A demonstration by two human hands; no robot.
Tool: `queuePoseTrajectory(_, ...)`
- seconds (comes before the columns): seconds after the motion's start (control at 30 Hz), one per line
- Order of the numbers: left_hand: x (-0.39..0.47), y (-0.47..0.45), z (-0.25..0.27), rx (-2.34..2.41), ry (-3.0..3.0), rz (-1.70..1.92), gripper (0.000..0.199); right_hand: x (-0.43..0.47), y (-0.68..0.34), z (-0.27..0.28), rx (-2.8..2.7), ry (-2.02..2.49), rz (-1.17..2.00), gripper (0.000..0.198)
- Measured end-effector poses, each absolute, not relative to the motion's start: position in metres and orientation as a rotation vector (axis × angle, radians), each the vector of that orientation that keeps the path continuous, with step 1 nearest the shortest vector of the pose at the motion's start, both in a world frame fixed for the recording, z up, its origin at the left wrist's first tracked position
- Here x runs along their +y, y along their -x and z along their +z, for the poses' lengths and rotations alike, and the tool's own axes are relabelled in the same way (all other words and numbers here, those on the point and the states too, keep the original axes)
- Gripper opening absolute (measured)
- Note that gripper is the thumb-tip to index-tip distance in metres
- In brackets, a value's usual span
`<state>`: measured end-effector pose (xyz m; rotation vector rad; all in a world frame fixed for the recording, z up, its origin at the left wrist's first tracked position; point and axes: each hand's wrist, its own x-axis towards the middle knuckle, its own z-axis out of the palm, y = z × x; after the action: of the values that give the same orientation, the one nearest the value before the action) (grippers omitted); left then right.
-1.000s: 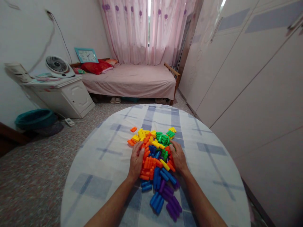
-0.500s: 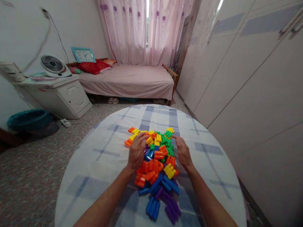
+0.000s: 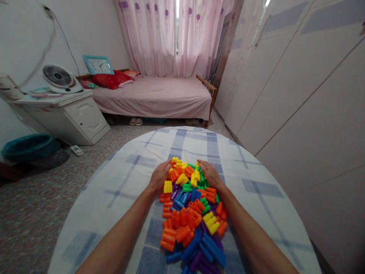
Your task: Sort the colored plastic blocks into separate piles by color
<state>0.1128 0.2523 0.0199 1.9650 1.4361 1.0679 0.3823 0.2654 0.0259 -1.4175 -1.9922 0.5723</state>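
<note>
A long heap of plastic building blocks [image 3: 186,219] in orange, yellow, green, blue and purple runs down the middle of the table toward me. Along the left flank of its far end lies my left hand [image 3: 160,177], fingers stretched forward against orange and yellow blocks. On the opposite side, my right hand [image 3: 210,175] rests with extended fingers against green and yellow blocks. Both palms face inward, with the far part of the heap between them. Neither hand grasps a single block; some fingertips are partly hidden by blocks.
The heap lies on a round table [image 3: 114,220] with a checked cloth. Beyond it stands a bed [image 3: 159,95] before pink curtains [image 3: 154,42]. To the left are a white cabinet [image 3: 85,118] with a fan [image 3: 58,78] and a teal bin [image 3: 31,148]; a wardrobe [image 3: 299,114] lines the right.
Both hands have moved inward around the heap's far end, squeezing the spread yellow, orange and green blocks closer together. The view has shifted slightly, and the nearest blocks are now lower in frame.
</note>
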Motion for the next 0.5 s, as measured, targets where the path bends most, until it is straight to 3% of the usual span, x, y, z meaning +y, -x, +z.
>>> queuePoseTrajectory(0.3, 0.238, -0.165, 0.055, 1.07, -1.386, 1.161, 0.045, 0.247, -0.354, 0.057, -1.796, 1.214, 1.059, 0.04)
queuePoseTrajectory(0.5, 0.195, -0.158, 0.084, 0.977, -1.741, 1.183, 0.03, 0.194, -0.357, 0.089, -1.92, 0.988, 0.873, 0.032)
